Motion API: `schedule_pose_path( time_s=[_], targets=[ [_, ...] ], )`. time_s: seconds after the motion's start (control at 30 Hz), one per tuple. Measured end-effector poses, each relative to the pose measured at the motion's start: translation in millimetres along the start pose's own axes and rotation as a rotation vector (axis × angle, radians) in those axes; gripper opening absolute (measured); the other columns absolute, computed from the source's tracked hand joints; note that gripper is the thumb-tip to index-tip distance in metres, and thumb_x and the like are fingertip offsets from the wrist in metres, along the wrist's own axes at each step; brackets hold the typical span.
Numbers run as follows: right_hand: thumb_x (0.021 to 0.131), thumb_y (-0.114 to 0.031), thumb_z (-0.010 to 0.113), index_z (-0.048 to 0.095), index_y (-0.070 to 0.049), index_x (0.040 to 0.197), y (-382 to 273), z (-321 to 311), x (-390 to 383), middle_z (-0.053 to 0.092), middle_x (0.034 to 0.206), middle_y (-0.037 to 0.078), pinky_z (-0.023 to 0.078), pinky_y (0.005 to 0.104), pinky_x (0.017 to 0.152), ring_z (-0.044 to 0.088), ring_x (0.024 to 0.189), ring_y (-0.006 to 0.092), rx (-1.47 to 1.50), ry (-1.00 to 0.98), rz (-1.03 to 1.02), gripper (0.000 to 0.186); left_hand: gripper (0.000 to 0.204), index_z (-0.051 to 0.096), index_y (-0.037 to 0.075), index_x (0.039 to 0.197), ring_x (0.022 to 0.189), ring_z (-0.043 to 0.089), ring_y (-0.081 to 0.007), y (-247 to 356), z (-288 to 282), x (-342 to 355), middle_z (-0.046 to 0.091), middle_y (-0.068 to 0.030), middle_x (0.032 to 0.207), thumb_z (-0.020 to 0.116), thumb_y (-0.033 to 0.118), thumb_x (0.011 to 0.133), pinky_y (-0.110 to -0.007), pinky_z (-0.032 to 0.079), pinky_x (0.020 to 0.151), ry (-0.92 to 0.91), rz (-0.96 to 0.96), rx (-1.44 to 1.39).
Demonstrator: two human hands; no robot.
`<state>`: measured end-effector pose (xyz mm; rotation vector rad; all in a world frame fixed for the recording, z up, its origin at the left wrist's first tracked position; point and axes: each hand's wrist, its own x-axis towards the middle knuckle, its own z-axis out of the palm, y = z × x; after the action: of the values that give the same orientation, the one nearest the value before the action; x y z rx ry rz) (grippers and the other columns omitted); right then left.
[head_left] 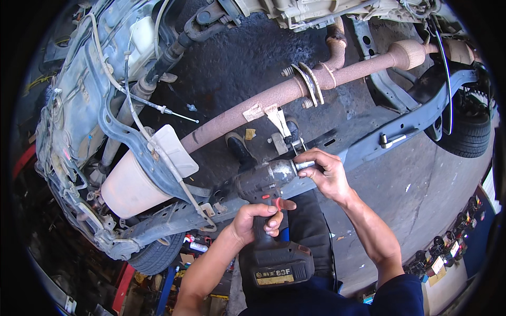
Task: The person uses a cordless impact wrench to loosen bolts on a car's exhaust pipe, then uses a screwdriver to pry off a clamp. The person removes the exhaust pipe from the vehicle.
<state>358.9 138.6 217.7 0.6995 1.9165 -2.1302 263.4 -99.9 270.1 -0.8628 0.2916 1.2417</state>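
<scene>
Under the vehicle, just below the rusty exhaust pipe, we hold the cordless impact wrench in front of the long frame rail. Our left hand has its fingers clamped around the grip, above the battery, and one finger extends past the red trigger. Our right hand has the thumb and fingers together, pinched on the metal socket at the nose of the wrench. Whether the socket is fully seated, we cannot tell.

To do this step well, in our judgement, we should keep the finger from pressing the trigger while the other fingers are on the socket, because it could spin and catch the skin. We should hold the socket straight with the nose, push it until it sits firmly, and then pull lightly to check it. The heavy battery may tilt the wrench, so the left wrist should stay firm.
</scene>
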Motion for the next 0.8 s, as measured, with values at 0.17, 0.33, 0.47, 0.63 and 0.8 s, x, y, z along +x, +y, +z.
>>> schedule_pose_path(
  time_s=[0.17,0.33,0.47,0.63,0.8],
  targets=[
    [0.091,0.006,0.072,0.061,0.003,0.121,21.9,-6.4,12.0,0.071,0.097,0.008,0.057,0.0268,0.078,0.068,0.088,0.0109,0.233,0.103,0.281,0.032,0.046,0.059,0.002,0.129,0.066,0.058,-0.0107,7.7,6.5,24.5,0.064,-0.005,0.085,0.064,0.038,0.1,-0.027,0.049,0.064,0.3,0.169,0.107],
    [0.09,0.006,0.073,0.057,0.006,0.129,53.6,-8.8,54.4,0.071,0.101,0.009,0.058,0.0261,0.077,0.069,0.086,0.0119,0.356,0.17,0.309,0.043,0.042,0.062,0.008,0.106,0.062,0.064,-0.0154,17.2,11.3,61.5,0.064,-0.005,0.078,0.07,0.048,0.097,-0.031,0.053,0.056,0.749,0.367,0.418],
    [0.088,-0.001,0.079,0.046,0.007,0.143,65.4,-13.7,61.8,0.073,0.099,0.013,0.058,0.0275,0.077,0.07,0.087,0.0133,0.176,0.303,0.384,0.065,0.046,0.062,0.007,0.1,0.058,0.061,-0.0142,37.5,5.9,82.1,0.061,-0.0028,0.07,0.074,0.051,0.094,-0.031,0.05,0.052,0.823,0.395,0.577],
    [0.088,-0.012,0.072,0.059,-0.002,0.13,69.7,-65.4,18.7,0.073,0.104,0.014,0.054,0.043,0.086,0.07,0.095,0.0296,-0.614,0.421,0.133,0.045,0.043,0.063,0.01,0.096,0.056,0.058,-0.0125,60.9,-3.2,103.4,0.058,-0.0001,0.068,0.081,0.048,0.089,-0.03,0.05,0.052,0.825,0.357,0.431],
    [0.086,-0.015,0.072,0.066,-0.006,0.117,91.1,-97.6,2.6,0.069,0.096,0.009,0.044,0.0403,0.084,0.064,0.091,0.0282,-0.934,0.373,-0.047,0.032,0.04,0.062,0.011,0.093,0.056,0.056,-0.0118,63.6,-3.6,119.8,0.059,0.0004,0.069,0.082,0.046,0.089,-0.029,0.05,0.053,0.794,0.36,0.318]
  ],
)
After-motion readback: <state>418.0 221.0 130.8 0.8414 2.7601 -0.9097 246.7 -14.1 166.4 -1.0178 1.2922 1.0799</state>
